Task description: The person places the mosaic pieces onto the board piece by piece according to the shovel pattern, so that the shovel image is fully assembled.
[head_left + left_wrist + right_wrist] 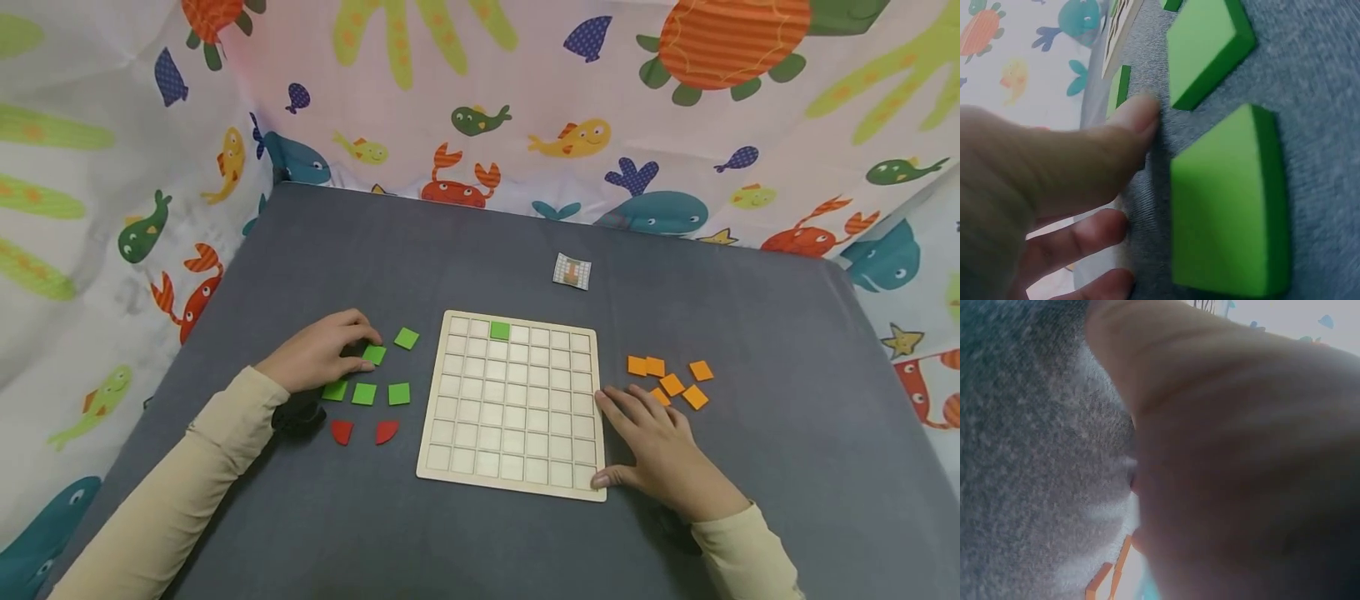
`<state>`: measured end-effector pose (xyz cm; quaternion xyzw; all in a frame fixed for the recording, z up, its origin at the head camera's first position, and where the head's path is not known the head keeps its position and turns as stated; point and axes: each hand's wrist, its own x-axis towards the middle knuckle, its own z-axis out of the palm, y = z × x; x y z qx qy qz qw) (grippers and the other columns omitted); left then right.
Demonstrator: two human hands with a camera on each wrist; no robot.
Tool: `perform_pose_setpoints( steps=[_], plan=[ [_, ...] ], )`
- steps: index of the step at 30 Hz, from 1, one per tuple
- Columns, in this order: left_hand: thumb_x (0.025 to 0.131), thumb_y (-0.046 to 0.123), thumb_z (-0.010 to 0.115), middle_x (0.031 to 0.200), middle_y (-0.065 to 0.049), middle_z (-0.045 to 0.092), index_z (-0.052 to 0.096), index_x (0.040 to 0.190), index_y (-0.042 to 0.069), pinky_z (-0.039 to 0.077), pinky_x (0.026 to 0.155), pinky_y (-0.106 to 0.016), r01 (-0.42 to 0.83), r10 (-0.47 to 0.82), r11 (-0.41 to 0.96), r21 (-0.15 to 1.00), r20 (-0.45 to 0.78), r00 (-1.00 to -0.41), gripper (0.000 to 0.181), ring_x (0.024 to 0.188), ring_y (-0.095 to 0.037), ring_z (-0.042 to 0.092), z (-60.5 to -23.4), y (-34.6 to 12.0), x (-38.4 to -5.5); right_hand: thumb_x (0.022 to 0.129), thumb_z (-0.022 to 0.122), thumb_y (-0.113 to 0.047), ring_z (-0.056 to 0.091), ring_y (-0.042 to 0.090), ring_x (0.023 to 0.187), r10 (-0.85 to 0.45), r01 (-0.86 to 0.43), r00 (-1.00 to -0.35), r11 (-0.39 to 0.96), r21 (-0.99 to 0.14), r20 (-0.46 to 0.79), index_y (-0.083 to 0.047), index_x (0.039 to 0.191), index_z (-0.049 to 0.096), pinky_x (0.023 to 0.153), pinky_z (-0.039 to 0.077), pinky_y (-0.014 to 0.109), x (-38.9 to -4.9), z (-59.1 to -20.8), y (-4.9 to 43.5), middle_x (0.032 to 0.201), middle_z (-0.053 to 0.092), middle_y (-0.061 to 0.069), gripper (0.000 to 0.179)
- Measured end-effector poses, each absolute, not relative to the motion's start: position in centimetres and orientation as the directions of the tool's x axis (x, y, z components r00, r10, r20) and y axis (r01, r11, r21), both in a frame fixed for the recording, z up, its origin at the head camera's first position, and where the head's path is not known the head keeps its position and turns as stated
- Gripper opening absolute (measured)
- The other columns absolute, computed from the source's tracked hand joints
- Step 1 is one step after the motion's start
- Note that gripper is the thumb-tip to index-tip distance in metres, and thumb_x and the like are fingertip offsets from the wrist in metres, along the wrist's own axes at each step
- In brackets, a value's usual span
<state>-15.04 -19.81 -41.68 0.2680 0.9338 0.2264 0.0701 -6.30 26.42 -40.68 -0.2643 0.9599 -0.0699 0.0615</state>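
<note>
My left hand [318, 354] has its thumb and fingertips at opposite edges of a green square tile [374, 356], pinching it on the table; in the left wrist view the thumb [1110, 147] hides it. Other green tiles [399, 393] lie around that hand, with two red quarter-round pieces [387, 431] below. A pale gridded board [512, 490] lies in the middle, one green tile [499, 331] in its top row. Along the board's right edge rests my right hand [663, 454], fingers extended, thumb on the lower right corner. The right wrist view is mostly filled by the hand.
Several orange square tiles [672, 384] lie right of the board, some near or partly behind the right hand's fingers. A small printed card [572, 272] sits beyond the board. A sea-animal curtain [420, 108] surrounds the grey table [390, 258] at the back and sides.
</note>
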Motion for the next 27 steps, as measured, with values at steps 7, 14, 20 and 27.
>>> perform_pose_setpoints(
  steps=[7,14,20,27],
  plan=[
    [0.082,0.02,0.077,0.103,0.0,0.056,0.069,0.106,0.014,0.046,0.071,-0.032,0.451,0.513,0.757,0.473,-0.004,-0.858,0.026,0.081,-0.014,0.052,-41.7,-19.8,-14.9,0.066,0.065,-0.071,0.036,0.036,0.134,-0.51,-0.494,-0.858,0.853,-0.169,-0.064,-0.013,0.148,0.038,0.09,0.034,0.065,-6.1,-40.7,26.6,0.149,0.038,0.008,0.104],
    [0.084,0.023,0.076,0.104,0.0,0.055,0.068,0.106,0.014,0.046,0.069,-0.031,0.455,0.507,0.761,0.462,0.014,-0.862,0.025,0.08,-0.013,0.052,-41.2,-19.0,-15.0,0.065,0.064,-0.073,0.04,0.036,0.132,-0.508,-0.492,-0.859,0.852,-0.178,-0.059,-0.014,0.148,0.039,0.092,0.032,0.064,-6.1,-40.6,26.6,0.148,0.039,0.007,0.105],
    [0.085,0.026,0.074,0.104,0.0,0.06,0.067,0.111,0.015,0.048,0.071,-0.031,0.458,0.501,0.762,0.457,0.031,-0.865,0.029,0.081,-0.012,0.056,-40.3,-17.5,-15.7,0.064,0.066,-0.071,0.043,0.037,0.13,-0.508,-0.494,-0.86,0.853,-0.169,-0.052,-0.013,0.148,0.039,0.092,0.032,0.065,-6.2,-40.7,26.7,0.147,0.041,0.009,0.105],
    [0.086,0.028,0.073,0.101,0.0,0.062,0.067,0.108,0.014,0.051,0.076,-0.032,0.557,0.579,0.715,0.423,0.089,-0.811,0.026,0.086,-0.013,0.061,-39.6,-14.2,-17.2,0.062,0.068,-0.069,0.043,0.034,0.13,-0.5,-0.484,-0.864,0.857,-0.176,-0.054,-0.013,0.147,0.041,0.092,0.033,0.064,-6.2,-40.7,26.6,0.147,0.042,0.009,0.105]
  ],
)
